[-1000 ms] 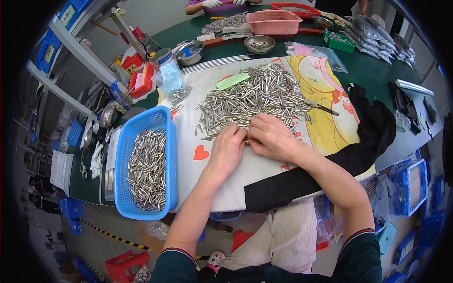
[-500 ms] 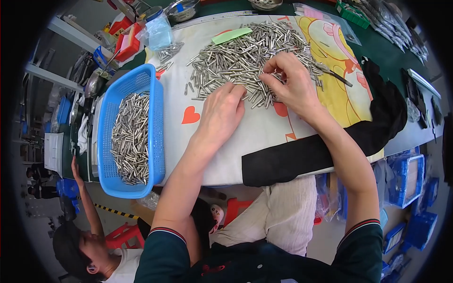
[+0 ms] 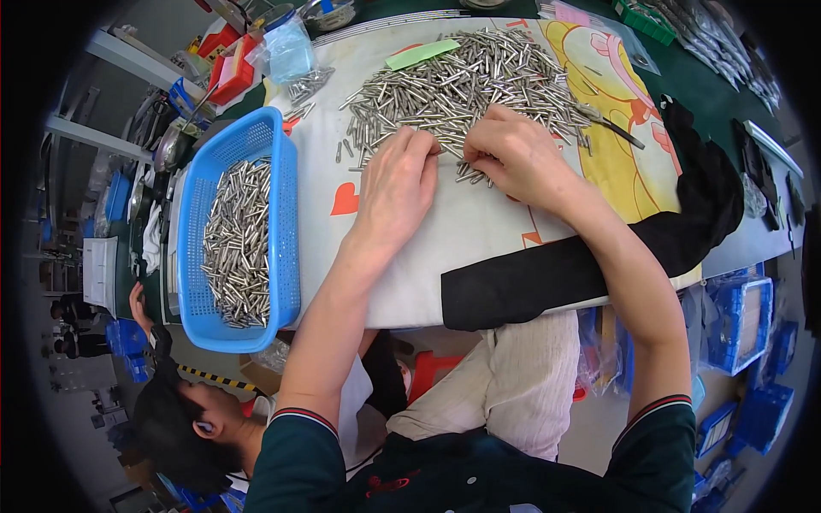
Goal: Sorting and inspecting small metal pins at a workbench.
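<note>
Both hands' grip spread on metal pins atop cloth-covered table, cluttered workshop.

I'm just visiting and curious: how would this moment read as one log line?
left hand: flat at the pin pile's edge | right hand: fingertips on metal pins | blue basket: part-filled with pins, left of the cloth

Left hand lies palm down on the white cloth, fingertips at the near edge of the pile of metal pins. Right hand rests just beside it, fingers curled among pins at the same edge. A blue basket part-filled with pins stands to the left on the worktop. A black cloth lies under the right forearm. Another person's head shows at lower left.
</note>
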Motion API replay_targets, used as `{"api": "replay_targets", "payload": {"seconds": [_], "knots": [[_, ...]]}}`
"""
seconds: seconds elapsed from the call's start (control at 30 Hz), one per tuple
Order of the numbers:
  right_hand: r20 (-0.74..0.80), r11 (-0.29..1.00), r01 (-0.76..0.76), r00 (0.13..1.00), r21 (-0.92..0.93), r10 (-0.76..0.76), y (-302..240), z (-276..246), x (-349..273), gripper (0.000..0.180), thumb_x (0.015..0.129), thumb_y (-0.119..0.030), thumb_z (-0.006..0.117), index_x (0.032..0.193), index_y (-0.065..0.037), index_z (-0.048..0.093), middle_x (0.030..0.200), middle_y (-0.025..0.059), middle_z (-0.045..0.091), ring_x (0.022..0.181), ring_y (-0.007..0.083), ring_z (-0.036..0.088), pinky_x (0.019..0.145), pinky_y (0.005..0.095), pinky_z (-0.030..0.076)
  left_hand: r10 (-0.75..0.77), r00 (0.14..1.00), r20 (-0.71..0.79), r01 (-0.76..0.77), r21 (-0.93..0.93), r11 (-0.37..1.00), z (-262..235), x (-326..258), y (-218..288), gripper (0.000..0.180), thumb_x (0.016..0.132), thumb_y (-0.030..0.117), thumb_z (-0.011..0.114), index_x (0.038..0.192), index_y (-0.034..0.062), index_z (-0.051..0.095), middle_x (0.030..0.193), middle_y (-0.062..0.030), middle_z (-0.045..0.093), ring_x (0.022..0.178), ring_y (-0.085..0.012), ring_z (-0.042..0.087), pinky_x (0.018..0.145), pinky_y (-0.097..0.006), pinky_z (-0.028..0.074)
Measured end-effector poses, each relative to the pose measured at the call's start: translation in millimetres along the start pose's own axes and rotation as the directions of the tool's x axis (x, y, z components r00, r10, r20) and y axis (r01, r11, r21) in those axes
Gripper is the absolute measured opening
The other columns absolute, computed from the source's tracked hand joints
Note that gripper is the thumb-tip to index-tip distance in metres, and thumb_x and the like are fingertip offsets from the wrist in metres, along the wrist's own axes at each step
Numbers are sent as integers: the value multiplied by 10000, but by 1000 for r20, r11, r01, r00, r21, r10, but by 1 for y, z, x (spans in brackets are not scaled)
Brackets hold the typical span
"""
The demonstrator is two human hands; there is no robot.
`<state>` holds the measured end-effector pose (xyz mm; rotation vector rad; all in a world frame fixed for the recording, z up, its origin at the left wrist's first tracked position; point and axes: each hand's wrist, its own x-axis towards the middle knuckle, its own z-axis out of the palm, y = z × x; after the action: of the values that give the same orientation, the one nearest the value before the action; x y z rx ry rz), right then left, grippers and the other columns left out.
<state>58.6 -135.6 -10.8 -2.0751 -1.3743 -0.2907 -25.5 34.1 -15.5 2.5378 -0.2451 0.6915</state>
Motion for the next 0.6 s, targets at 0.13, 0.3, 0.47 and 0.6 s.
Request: {"api": "replay_targets", "payload": {"seconds": [0.13, 0.3, 0.47, 0.6], "knots": [[36, 981, 108, 994, -158, -104, -1, 0, 2, 53, 666, -44, 652, 705, -50, 616, 757, 47, 584, 838, 227, 540, 698, 349, 467, 12, 1000, -2, -12, -10, 1000, 1, 0, -1, 75, 772, -9, 584, 817, 13, 528, 794, -120, 541, 752, -315, 563, 644, -421, 453], [82, 948, 161, 986, -273, -144, -4, 1, 10, 52, 659, -64, 664, 668, -46, 616, 763, 41, 556, 853, 221, 527, 714, 335, 474, -17, 1000, -21, 17, 5, 1000, 1, 1, -3, 95, 771, -31, 582, 862, -12, 560, 819, -130, 586, 722, -289, 599, 649, -368, 475], [136, 923, 174, 982, -345, -134, 0, 6, 26, 48, 653, -50, 600, 655, -42, 647, 766, 73, 621, 873, 222, 557, 691, 337, 460, -62, 993, -101, 70, 82, 994, -12, 5, -19, 104, 773, -19, 590, 874, -8, 571, 793, -120, 592, 649, -237, 596, 606, -337, 476], [168, 828, 145, 984, -541, -63, -16, 8, 26, 36, 655, -47, 623, 653, -70, 651, 743, 74, 638, 879, 216, 569, 651, 331, 462, -163, 984, -70, 166, 40, 985, -26, 4, -21, 55, 740, -21, 573, 789, -5, 552, 764, -143, 584, 695, -320, 583, 635, -415, 460]]}}
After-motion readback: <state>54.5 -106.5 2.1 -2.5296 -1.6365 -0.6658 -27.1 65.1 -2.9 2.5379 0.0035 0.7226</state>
